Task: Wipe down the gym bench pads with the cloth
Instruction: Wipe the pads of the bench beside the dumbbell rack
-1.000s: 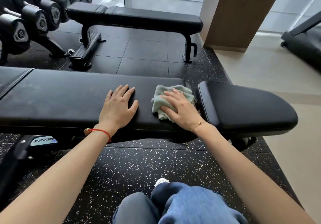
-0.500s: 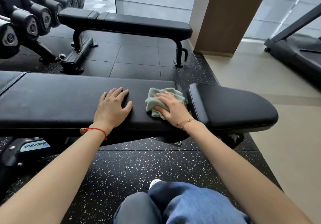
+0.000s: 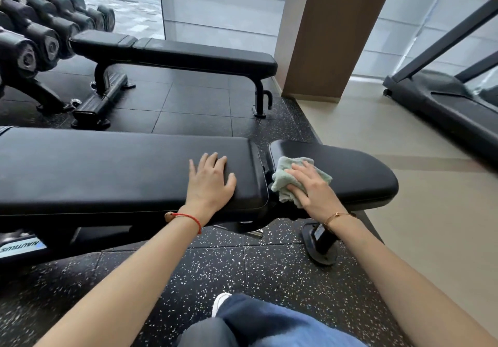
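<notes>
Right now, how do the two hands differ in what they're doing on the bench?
The left hand lies flat and bare on the long back pad; the right hand presses the green cloth on the shorter seat pad. The left wrist wears a red string, the right a thin gold bracelet. Both rest palm down.

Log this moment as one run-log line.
left hand: flat on long black back pad | right hand: pressing light green cloth on short black seat pad

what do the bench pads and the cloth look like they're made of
Long pad and seat pad: likely black vinyl or faux leather over padding, with a smooth, faintly sheened surface and stitched, rounded edges. Cloth: pale green, soft and nubby, bunching in folds, probably terry or microfibre.
</notes>
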`<control>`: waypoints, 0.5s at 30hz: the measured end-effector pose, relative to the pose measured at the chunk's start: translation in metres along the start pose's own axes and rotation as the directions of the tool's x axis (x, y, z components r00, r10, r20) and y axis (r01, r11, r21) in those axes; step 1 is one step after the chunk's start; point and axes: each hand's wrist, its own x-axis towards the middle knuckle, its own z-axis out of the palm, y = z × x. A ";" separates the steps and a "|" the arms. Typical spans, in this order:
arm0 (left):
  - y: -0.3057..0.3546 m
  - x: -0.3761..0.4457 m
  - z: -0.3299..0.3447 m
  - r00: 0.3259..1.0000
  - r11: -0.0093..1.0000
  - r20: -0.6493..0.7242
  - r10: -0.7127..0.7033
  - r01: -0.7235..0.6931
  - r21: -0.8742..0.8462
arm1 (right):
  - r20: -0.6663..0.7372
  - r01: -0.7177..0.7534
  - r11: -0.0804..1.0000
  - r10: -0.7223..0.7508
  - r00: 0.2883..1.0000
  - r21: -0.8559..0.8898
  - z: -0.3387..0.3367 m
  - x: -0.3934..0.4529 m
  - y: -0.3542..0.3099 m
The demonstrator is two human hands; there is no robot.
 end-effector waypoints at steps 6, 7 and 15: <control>0.031 0.014 0.019 1.000 0.999 0.015 -0.027 0.026 0.031 | 0.025 -0.047 0.998 0.046 0.999 0.033 0.009 0.016 0.005; 0.031 0.014 0.021 0.999 0.998 0.015 -0.034 0.033 0.049 | 0.038 -0.039 0.999 0.039 0.999 0.021 0.008 0.020 0.007; 0.032 0.016 0.025 0.998 0.996 -0.037 -0.049 0.052 0.076 | 0.046 -0.104 0.984 0.111 0.993 -0.143 0.020 0.079 0.013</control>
